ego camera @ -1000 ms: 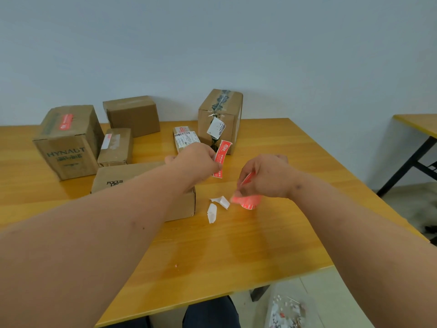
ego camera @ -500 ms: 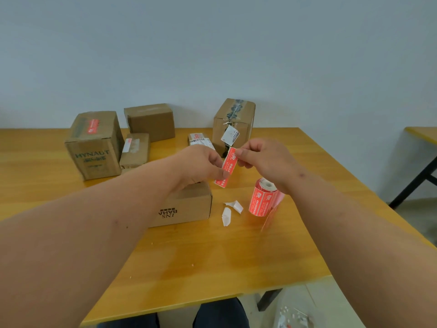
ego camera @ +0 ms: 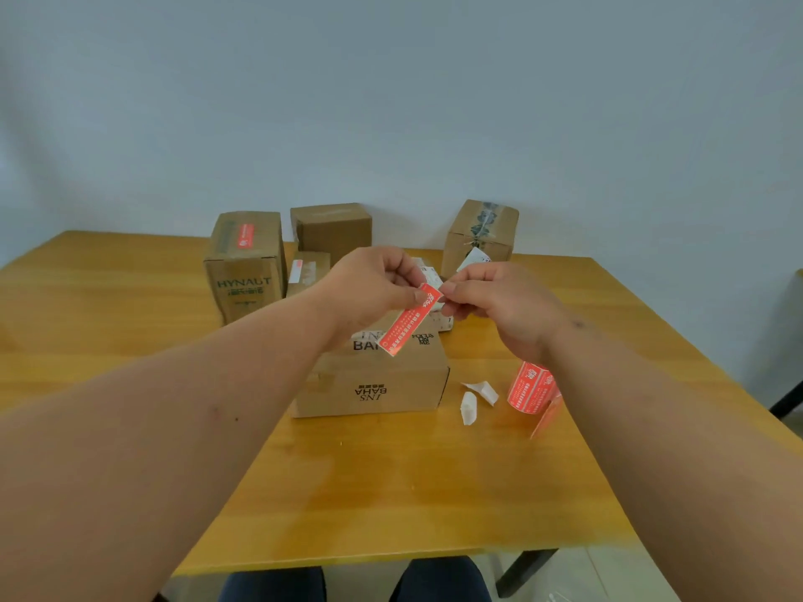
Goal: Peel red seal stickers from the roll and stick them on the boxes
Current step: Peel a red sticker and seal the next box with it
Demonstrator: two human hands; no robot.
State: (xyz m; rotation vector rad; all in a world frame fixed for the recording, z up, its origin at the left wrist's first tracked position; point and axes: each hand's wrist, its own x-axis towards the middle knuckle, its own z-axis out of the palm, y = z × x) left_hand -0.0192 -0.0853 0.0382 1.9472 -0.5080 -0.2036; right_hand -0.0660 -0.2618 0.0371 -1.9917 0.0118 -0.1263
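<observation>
Both hands are up over the middle of the table (ego camera: pixel 391 493). The left hand (ego camera: pixel 369 288) and the right hand (ego camera: pixel 499 302) each pinch the top end of one red sticker (ego camera: pixel 408 321) with curled fingers. The sticker hangs slanted above the flat box (ego camera: pixel 373 380). The sticker roll (ego camera: pixel 528 388) stands just right of that box, near the table's right edge, with white paper scraps (ego camera: pixel 476 397) between them.

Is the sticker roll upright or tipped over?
Upright: the sticker roll stands on end on the table, loose tail hanging.
</observation>
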